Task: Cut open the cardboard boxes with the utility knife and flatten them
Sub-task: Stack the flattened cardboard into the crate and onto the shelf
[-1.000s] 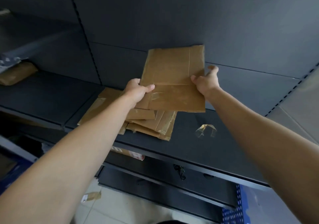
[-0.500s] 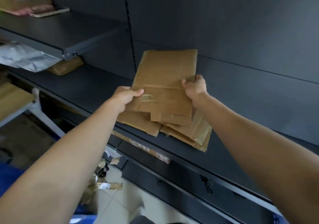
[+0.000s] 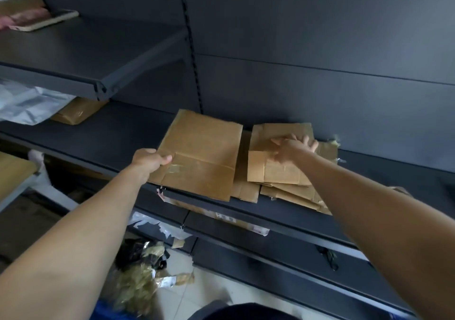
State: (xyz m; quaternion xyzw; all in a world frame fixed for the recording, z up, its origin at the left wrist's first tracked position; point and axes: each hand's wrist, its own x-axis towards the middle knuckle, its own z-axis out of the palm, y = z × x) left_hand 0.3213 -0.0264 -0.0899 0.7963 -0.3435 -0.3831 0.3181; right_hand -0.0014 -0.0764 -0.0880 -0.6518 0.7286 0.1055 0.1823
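A flattened brown cardboard box (image 3: pixel 199 154) lies on the dark shelf (image 3: pixel 118 132), its near edge over the shelf lip. My left hand (image 3: pixel 150 160) grips its left edge, thumb on top. To its right sits a stack of flattened cardboard pieces (image 3: pixel 278 171). My right hand (image 3: pixel 293 148) rests on top of that stack with fingers spread. No utility knife is in view.
An upper shelf (image 3: pixel 73 56) juts out at left with a phone (image 3: pixel 46 21) on it. A taped brown parcel (image 3: pixel 76 111) and a silver bag (image 3: pixel 27 105) lie below it. Torn tape and wrapping scraps (image 3: pixel 145 277) litter the floor.
The flattened box came down from in front of the back panel onto the shelf, left of the stack. My right hand let go of it and moved onto the stack.
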